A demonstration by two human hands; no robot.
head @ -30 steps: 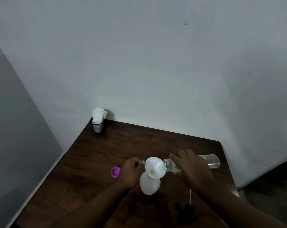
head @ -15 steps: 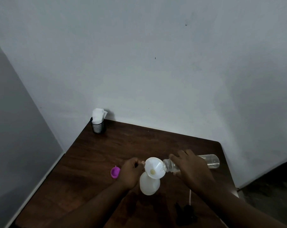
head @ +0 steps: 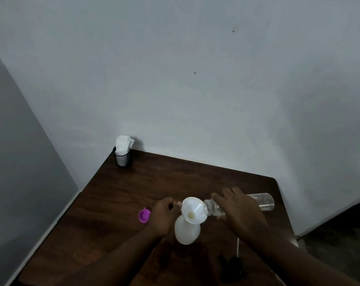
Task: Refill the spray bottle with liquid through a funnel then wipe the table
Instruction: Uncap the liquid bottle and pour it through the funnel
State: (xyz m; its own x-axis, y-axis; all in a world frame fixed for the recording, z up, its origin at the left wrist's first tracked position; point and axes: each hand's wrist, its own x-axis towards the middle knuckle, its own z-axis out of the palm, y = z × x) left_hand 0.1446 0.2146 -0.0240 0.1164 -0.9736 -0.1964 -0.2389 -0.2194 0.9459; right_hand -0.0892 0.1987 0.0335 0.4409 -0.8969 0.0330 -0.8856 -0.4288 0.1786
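Head view: mid-refill near centre of dark wooden surface point(head: 154, 182), white plastic funnel point(head: 192, 210) seated in white spray bottle point(head: 186, 232), pinched by left hand point(head: 164, 217); tipped clear plastic bottle point(head: 261, 201) gripped by right hand point(head: 241, 211). Wiping not yet done.

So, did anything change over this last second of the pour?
Nothing visibly changed. The right hand still holds the clear bottle tipped into the funnel on the spray bottle, and the left hand still steadies the funnel's rim.

Head-worn wide-angle view looks forward and down; table point(head: 175, 178) close below.
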